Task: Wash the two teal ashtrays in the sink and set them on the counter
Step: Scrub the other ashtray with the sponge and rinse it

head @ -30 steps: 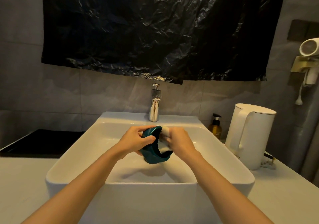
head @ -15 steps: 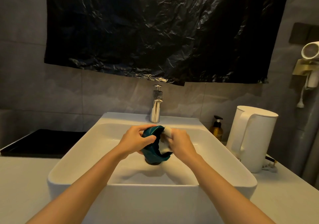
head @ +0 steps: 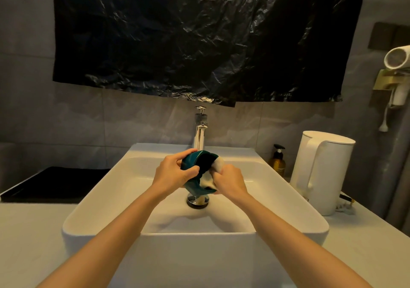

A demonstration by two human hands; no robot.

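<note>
Gripping from the left, the person's left hand (head: 175, 174) curled round the outside of a teal ashtray (head: 191, 160), thumb across its front and fingertips over its top rim. The ashtray was held in the air above the middle of the sink (head: 88, 216), over the drain (head: 197, 201). It stood on edge, its long axis running roughly up and down, its dark hollow turned right. The right hand (head: 230, 181) was closed on a pale pad (head: 218, 165), sponge or cloth I could not tell, pressed into that hollow and hiding much of the inside.

At far left a flat black tray (head: 55, 181) lay on the pale, matte counter (head: 26, 232). The sink was a white, smooth, rounded rectangle standing proud of the counter. Behind the hands rose a shiny chrome faucet (head: 199, 132), partly hidden by the ashtray. Above it a crinkled, glossy black plastic sheet (head: 199, 39) hung on the grey tiled wall. Right of the sink stood a small amber pump bottle (head: 277, 163), then a tall white kettle (head: 321, 176) with a loop handle. A white hair dryer (head: 397, 59) sat in a brass wall holder at far right.
</note>
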